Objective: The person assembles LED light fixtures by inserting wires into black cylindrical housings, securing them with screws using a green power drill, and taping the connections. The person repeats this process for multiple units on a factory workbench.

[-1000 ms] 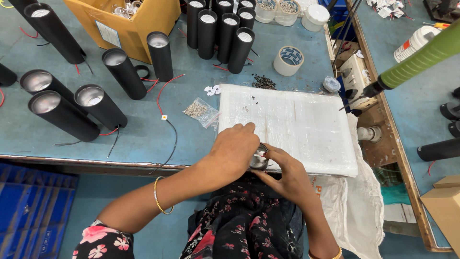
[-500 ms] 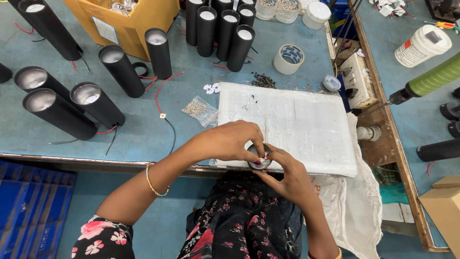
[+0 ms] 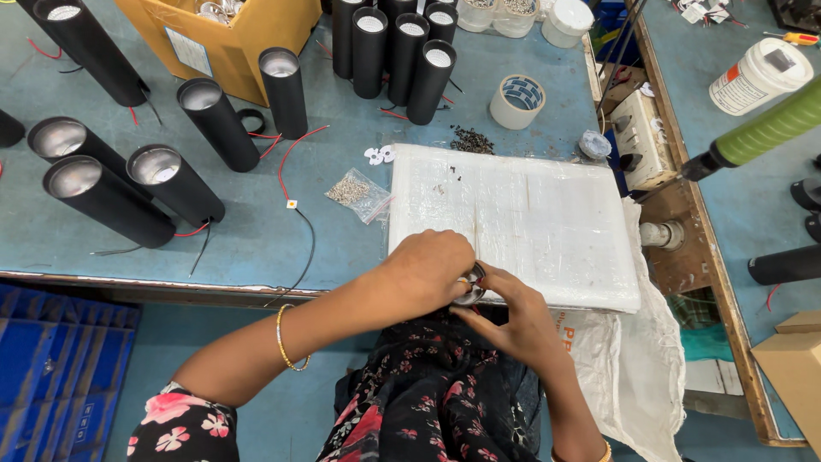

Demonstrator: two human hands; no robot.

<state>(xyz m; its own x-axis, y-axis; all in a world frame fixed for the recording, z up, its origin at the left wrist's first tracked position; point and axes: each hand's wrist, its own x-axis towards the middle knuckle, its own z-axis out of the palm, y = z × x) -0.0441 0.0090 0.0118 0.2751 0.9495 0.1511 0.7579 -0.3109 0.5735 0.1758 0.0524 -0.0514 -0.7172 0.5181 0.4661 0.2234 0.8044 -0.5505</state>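
Note:
My left hand (image 3: 428, 272) and my right hand (image 3: 511, 315) meet at the near edge of a white foam pad (image 3: 530, 218). Between them they grip a small round shiny metal part (image 3: 469, 285); most of it is hidden by my left fingers. Several black cylinder lamp housings (image 3: 201, 120) with silver insides stand and lie on the blue table (image 3: 299, 231) to the left, some trailing red and black wires. A small clear bag of screws (image 3: 355, 192) lies just left of the pad.
A yellow cardboard box (image 3: 231, 38) of parts stands at the back. A tape roll (image 3: 516, 99), white jars (image 3: 568, 19) and a power strip (image 3: 637, 137) sit behind and right of the pad. A green-handled hanging tool (image 3: 761, 133) reaches in from the right. Blue crates (image 3: 51, 368) stand on the floor to the left.
My left forearm has swung a little to the right and both hands have closed tighter round the metal part. The green tool at the right has shifted slightly in the view.

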